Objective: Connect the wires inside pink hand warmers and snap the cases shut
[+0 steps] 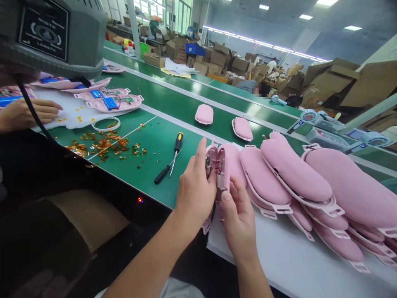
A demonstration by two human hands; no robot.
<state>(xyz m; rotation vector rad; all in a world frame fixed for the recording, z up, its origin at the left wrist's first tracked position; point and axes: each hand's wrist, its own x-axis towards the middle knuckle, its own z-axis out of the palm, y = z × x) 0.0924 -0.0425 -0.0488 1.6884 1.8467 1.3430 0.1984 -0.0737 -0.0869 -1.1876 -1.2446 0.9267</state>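
Note:
Between my two hands a pink plastic casing (226,159) stands on edge, its two halves partly apart, with wires and small parts showing inside. My left hand (197,186) grips the left half, thumb at the gap and index finger pointing up along the outside. On the other side, my right hand (238,215) holds the right half, with its thumb on the rim. The casing's lower end is partly hidden by my hands. Just right of it lies a pile of pink padded casings (263,174) on a white sheet (235,244).
Two screwdrivers, one yellow-and-black (178,142) and one black (161,174), lie crossed on the green table (149,145). Orange film scraps (107,145) and a white ring (106,124) are further left, near a co-worker's hand (31,114). Open casings with blue batteries (111,103) lie behind.

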